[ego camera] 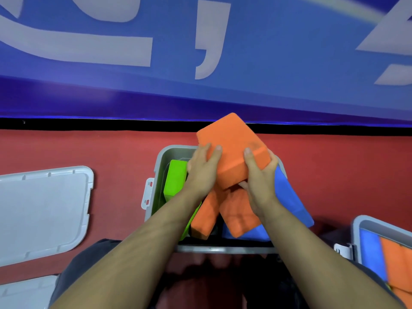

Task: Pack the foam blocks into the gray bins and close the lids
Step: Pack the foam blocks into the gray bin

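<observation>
Two hands on one orange foam block (231,148), held tilted above the middle gray bin (161,161). Left hand (201,172) grips the block's left edge, fingers curled over the top face, thumb side hidden underneath. Right hand (259,175) grips the near right corner, thumb on top, fingers wrapped under. Block's far end points up and away from both hands, over the bin's far rim.

Directly under the hands: two more orange blocks (238,210) standing slanted in the bin, leaning on each other. Just left of the left hand, a green block (175,179) stands upright against the bin's left wall. Right of the right wrist, a blue block (289,199) sticks out over the bin's right side, tilted. Cannot tell whether it rests on the rim or on other blocks. White latch (147,192) on the bin's outer left wall, open.

Further out left of the left forearm: a gray lid (42,210) flat on the red floor (89,150), well apart from the bin. A second lid's corner (24,291) shows at the bottom left edge.

Right of the right forearm: a second gray bin (365,221), partly cut off, with blue and orange blocks packed inside, lid off.

Beyond the hands: blue banner (267,63) with large pale characters.
</observation>
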Demonstrator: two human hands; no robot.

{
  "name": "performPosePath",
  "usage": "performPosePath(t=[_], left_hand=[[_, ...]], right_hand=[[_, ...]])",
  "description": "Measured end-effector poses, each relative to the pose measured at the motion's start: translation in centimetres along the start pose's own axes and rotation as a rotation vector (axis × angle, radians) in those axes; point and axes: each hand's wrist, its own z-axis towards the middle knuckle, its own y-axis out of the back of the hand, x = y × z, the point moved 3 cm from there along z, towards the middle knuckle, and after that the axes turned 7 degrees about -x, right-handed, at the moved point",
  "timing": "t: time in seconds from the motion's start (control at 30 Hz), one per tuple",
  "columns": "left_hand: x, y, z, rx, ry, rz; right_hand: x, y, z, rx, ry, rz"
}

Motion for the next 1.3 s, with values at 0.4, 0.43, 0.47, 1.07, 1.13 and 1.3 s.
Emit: performPosePath(t=[0.4,0.43,0.47,1.07,1.13,1.3], left_hand=[[0.9,-5.0,-1.4,0.24,0.151,-0.281],[0.7,-5.3,-1.6,0.265,0.13,-0.259],[0.5,-5.8,-1.9,0.295,0.112,-0.245],[3.0,-3.7,-1.5,0.225,0.275,-0.076],[3.0,-2.8,-1.5,0.172,0.274,-0.027],[4.0,1.2,-0.9,0.024,0.244,0.054]], right_hand=[[0.5,6.3,2.6,-0.28,0.207,-0.587],[0.6,6.6,2.4,-0.295,0.255,-0.631],[0.7,6.8,2.2,-0.31,0.326,-0.704],[-1.4,3.5,1.1,-0.098,0.65,-1.309],[-1.4,2.8,0.5,-0.051,0.692,-1.28],[-2.4,-0.5,-1.1,0.136,0.696,-1.133]])
